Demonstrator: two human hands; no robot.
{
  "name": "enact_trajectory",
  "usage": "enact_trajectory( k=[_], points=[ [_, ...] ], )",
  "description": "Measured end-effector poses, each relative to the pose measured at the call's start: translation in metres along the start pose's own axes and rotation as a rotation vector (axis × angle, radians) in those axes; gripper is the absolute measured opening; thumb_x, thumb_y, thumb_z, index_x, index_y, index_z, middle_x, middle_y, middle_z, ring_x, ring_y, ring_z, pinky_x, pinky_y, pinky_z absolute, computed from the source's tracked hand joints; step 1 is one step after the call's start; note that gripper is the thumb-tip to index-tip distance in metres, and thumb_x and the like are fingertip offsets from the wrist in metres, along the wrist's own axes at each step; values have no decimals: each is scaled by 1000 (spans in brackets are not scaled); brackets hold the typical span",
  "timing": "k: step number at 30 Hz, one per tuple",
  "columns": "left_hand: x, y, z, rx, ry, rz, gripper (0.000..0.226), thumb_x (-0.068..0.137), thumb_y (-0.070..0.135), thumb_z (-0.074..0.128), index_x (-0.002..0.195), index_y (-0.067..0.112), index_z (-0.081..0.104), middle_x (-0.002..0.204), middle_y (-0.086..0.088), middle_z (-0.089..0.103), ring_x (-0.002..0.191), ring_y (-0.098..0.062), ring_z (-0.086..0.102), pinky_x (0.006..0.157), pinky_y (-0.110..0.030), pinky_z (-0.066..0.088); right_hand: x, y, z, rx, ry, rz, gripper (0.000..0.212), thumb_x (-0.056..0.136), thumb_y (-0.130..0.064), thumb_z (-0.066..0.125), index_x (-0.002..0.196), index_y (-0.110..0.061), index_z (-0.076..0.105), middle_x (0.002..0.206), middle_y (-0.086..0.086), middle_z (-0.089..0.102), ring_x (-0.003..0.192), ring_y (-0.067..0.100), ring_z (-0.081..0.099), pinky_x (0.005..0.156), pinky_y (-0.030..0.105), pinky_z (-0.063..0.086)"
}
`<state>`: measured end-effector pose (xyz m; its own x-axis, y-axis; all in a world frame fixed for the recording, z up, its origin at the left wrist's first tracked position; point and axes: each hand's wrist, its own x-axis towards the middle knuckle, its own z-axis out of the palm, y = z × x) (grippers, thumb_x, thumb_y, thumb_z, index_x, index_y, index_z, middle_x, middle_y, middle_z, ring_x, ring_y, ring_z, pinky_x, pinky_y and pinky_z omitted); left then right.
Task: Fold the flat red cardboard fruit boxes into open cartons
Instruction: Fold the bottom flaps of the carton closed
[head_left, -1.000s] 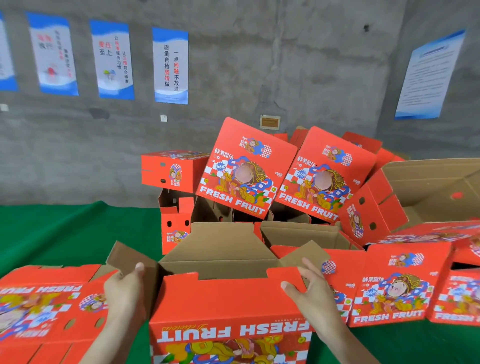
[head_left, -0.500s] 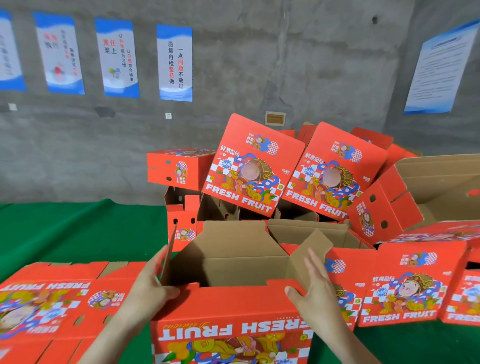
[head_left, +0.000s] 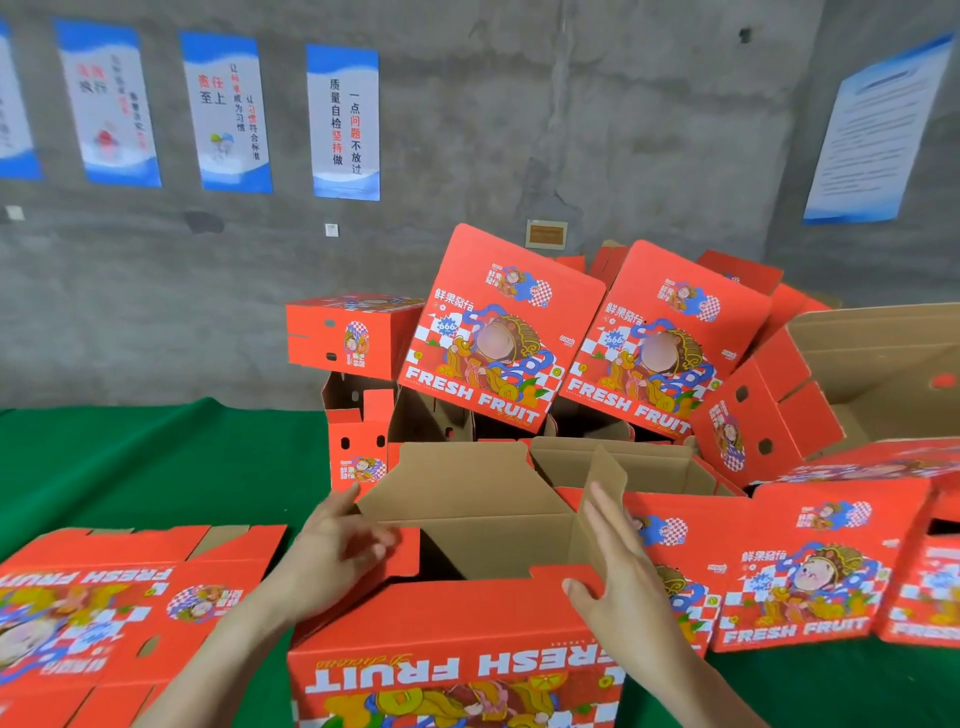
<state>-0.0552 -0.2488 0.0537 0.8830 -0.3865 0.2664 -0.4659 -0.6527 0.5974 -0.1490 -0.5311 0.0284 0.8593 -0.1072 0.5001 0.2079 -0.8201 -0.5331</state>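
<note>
Near, in the middle of the green worktop (head_left: 156, 467), the red carton (head_left: 452, 670) stands open on top — left hand (head_left: 332, 556) pressing its left flap (head_left: 406, 561) inward, right hand (head_left: 618, 577) flat against the right flap (head_left: 602, 483), both grips open.

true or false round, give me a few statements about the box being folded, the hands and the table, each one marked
1. The carton in front of the person is open at the top. True.
2. The right hand lies with straight fingers against the carton's right flap. True.
3. The table cover is blue. False: it is green.
4. The left hand holds scissors. False: it touches the carton's left flap and holds no tool.
</note>
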Motion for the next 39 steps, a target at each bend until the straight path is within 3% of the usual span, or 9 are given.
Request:
enact_trajectory(
  k=[3, 9, 13, 18, 22, 26, 30, 34, 39],
  points=[
    [3, -3, -1, -94, -26, 20, 52, 83, 4, 69, 118, 38, 51, 133, -1, 42, 123, -16, 43, 103, -19, 30, -3, -1, -4, 17, -29, -102, 86, 86, -5, 66, 146, -38, 15, 150, -38, -4, 140, -13, -4, 116, 13, 10],
    [11, -12, 1, -79, -43, -49, 83, 81, 6, 71, 148, 25, 27, 147, 1, 24, 135, -16, 29, 114, -26, 22, -2, -2, -6, 166, -77, -153, 102, 85, 2, 64, 142, -60, 7, 153, -36, 4, 129, -15, 35, 91, -2, 34],
    [13, -13, 3, -73, -45, -51, 85, 83, 7, 70, 150, 26, 21, 147, 4, 23, 136, -17, 27, 115, -30, 21, -4, 6, -2, 82, -133, -88, 64, 92, -21, 62, 134, -56, 29, 114, -41, 56, 115, -17, 45, 97, 9, 34],
    [11, -13, 4, -61, 7, 22, 84, 79, 2, 72, 148, 20, 27, 145, 2, 29, 134, -17, 31, 114, -31, 23, -1, 7, -1, 103, -104, -85, 29, 90, -19, 66, 118, -27, 62, 98, -27, 66, 105, -17, 52, 90, 2, 33],
    [10, -11, 3, -123, 147, 140, 78, 70, -8, 75, 133, 27, 45, 123, 6, 49, 111, -6, 48, 97, -15, 33, -1, 7, -1, 122, -89, -85, 27, 88, -14, 67, 110, -29, 66, 97, -23, 66, 99, -8, 58, 90, 8, 37],
    [7, -13, 3, -151, 75, 121, 48, 75, -11, 66, 87, 35, 70, 98, 1, 57, 96, -12, 57, 88, -15, 40, -1, 5, -1, 138, -112, -71, 26, 87, -10, 67, 107, -26, 68, 100, -11, 62, 96, -8, 60, 89, 8, 41],
    [11, -5, -1, -226, 5, -78, 22, 88, 32, 66, 70, 24, 76, 105, 9, 55, 96, 0, 52, 82, -14, 34, 0, 4, -2, 139, -129, -63, 24, 87, -11, 67, 109, -23, 69, 100, -9, 61, 96, -10, 57, 88, 6, 40],
    [16, 4, 7, 215, -154, -91, 48, 72, 54, 73, 102, 24, 51, 104, 8, 49, 105, -14, 47, 85, -23, 39, 0, 6, -5, 139, -155, -44, 23, 87, -14, 69, 107, -26, 69, 100, -12, 60, 96, -10, 56, 89, 6, 39],
    [19, 2, 8, 240, -198, -118, 96, 72, 60, 71, 149, 28, 25, 147, -1, 34, 137, -23, 27, 114, -36, 25, 21, 3, -8, 53, -226, -39, 22, 86, -32, 68, 106, -39, 62, 108, -19, 58, 101, -8, 48, 91, 15, 38]
  ],
)
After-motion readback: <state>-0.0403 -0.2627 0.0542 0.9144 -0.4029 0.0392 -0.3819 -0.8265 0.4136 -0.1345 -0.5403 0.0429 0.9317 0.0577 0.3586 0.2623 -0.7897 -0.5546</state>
